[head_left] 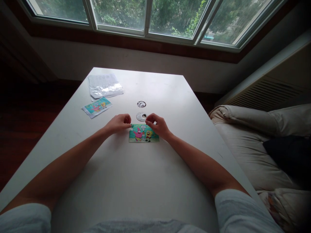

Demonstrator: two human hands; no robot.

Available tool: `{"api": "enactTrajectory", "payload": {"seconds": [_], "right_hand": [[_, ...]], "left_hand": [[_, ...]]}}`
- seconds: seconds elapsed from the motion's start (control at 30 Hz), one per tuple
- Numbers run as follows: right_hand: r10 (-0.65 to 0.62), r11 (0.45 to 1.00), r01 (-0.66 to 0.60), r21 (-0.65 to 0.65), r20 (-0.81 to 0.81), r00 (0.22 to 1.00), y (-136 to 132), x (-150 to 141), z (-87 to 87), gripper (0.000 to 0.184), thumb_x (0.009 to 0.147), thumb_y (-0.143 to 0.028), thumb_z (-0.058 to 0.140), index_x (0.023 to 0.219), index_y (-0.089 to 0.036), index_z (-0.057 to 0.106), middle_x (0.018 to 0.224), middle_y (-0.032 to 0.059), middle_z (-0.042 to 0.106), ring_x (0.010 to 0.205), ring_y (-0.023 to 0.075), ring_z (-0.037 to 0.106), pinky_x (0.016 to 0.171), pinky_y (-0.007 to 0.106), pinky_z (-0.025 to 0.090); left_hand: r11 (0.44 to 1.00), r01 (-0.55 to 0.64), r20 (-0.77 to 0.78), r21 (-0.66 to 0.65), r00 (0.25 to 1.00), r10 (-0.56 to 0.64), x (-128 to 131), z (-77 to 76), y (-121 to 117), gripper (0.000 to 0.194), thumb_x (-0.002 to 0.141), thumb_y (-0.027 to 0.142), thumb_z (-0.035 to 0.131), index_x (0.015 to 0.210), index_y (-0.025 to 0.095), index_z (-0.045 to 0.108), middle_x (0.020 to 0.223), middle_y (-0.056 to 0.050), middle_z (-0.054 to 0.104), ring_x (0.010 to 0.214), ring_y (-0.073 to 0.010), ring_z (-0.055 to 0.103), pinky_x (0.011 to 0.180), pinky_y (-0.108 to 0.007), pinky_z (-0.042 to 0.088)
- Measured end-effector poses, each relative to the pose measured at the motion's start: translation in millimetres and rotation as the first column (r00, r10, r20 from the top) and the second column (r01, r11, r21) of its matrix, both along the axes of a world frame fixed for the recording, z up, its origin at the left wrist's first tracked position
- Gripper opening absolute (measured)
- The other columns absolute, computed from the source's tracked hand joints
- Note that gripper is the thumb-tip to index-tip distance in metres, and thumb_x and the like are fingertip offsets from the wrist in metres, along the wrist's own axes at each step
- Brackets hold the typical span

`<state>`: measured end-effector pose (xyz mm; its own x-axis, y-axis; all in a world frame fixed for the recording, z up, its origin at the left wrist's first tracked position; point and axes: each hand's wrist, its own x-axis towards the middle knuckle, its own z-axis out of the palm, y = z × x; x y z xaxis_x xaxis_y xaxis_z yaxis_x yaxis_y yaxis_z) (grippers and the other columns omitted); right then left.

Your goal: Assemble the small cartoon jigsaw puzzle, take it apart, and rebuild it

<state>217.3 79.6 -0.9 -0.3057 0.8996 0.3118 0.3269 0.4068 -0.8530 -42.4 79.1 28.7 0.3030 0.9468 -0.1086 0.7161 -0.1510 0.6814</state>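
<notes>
The cartoon picture panel [143, 137] lies flat on the white counter [136, 181], between and slightly nearer your body than your two hands, with its long axis running left to right across your front. Your right hand [159, 125] is the nearer of the two: it overlaps the panel's far right corner, and its fingertips reach inward along the far edge. Your left hand [121, 122] sits just outside the far left corner, its fingertips at the uneven patch there. Both hands are curled, thumb toward fingers; whether either closes on anything small cannot be told at this scale. Beyond the panel's far edge, in line with its middle, are the nearer round fitting [140, 116] and, past it, the farther round fitting [141, 104]. The printed packet [97, 108] lies beyond the panel and to its left, with the clear plastic sleeve [105, 87] farther out.
</notes>
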Motion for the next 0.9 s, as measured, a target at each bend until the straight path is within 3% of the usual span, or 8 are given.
{"api": "enactTrajectory", "payload": {"seconds": [0.2, 0.53, 0.9], "right_hand": [[-0.001, 1.000, 0.001, -0.005, 0.020, 1.000, -0.2, 1.3, -1.2, 0.021, 0.088, -0.042, 0.064, 0.089, -0.021, 0.065, 0.078, 0.0011, 0.068, 0.071, 0.0142, 0.057, 0.070, 0.029, 0.047], [0.047, 0.999, -0.048, 0.006, 0.096, 0.994, 2.3, 2.0, -5.9, 0.018, 0.087, -0.039, 0.063, 0.088, -0.021, 0.066, 0.077, -0.0006, 0.068, 0.066, 0.0124, 0.053, 0.066, 0.026, 0.043], [0.065, 0.998, -0.066, -0.001, 0.163, 0.984, 0.9, 0.9, -4.5, 0.018, 0.088, -0.038, 0.061, 0.089, -0.021, 0.068, 0.077, -0.0016, 0.067, 0.064, 0.0117, 0.049, 0.064, 0.025, 0.041]], "left_hand": [[1.000, 0.031, -0.152, 0.001, 0.988, -0.030, 3.8, 1.8, -3.4, 0.017, 0.069, 0.037, 0.062, 0.078, 0.021, 0.063, 0.078, -0.001, 0.069, 0.071, -0.0175, 0.059, 0.057, -0.027, 0.039], [0.998, 0.037, -0.114, -0.043, 0.993, -0.042, 4.3, 1.2, -3.1, 0.017, 0.069, 0.036, 0.062, 0.078, 0.022, 0.063, 0.078, 0.000, 0.069, 0.071, -0.0186, 0.061, 0.057, -0.027, 0.040], [0.997, 0.077, -0.194, -0.030, 0.978, -0.082, 6.0, 5.8, -7.0, 0.016, 0.070, 0.037, 0.061, 0.077, 0.023, 0.062, 0.078, 0.000, 0.069, 0.070, -0.0179, 0.059, 0.057, -0.028, 0.037]]}}
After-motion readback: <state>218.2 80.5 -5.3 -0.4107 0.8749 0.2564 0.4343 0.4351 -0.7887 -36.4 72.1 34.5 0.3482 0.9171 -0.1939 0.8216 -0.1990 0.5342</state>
